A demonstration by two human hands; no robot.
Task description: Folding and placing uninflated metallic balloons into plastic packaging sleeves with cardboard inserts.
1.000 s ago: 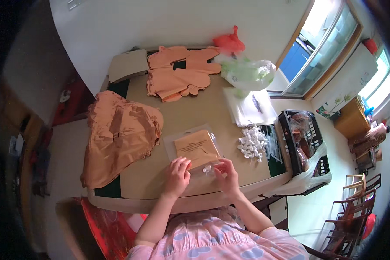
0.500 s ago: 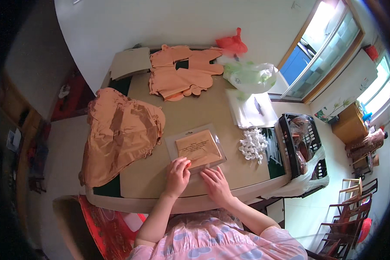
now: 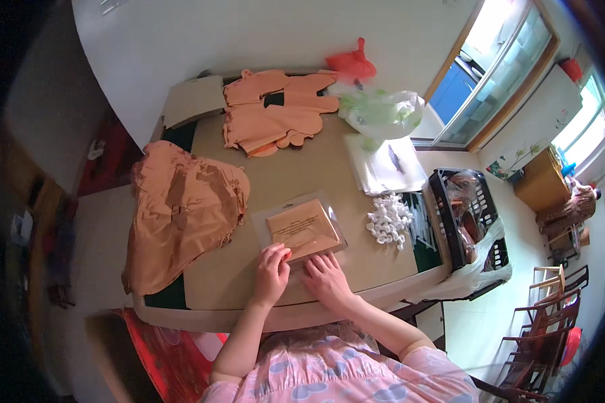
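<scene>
Copper-coloured packet (image 3: 306, 225), pointing away-left, long axis unclear, left hand (image 3: 271, 275) bunched, grip unclear, right hand (image 3: 328, 279) flat

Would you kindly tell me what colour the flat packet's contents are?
The packet contents are copper-orange, clearest in the head view.

Near edge of the tabletop (image 3: 238, 279): left hand (image 3: 271, 274) hides the near-left corner of the clear sleeve (image 3: 263, 226); red-orange item (image 3: 287, 255) at its fingertips too small to identify. Right hand (image 3: 327, 277) covers part of the sleeve's near side; print on the copper-coloured packet (image 3: 308, 225) illegible.
</scene>
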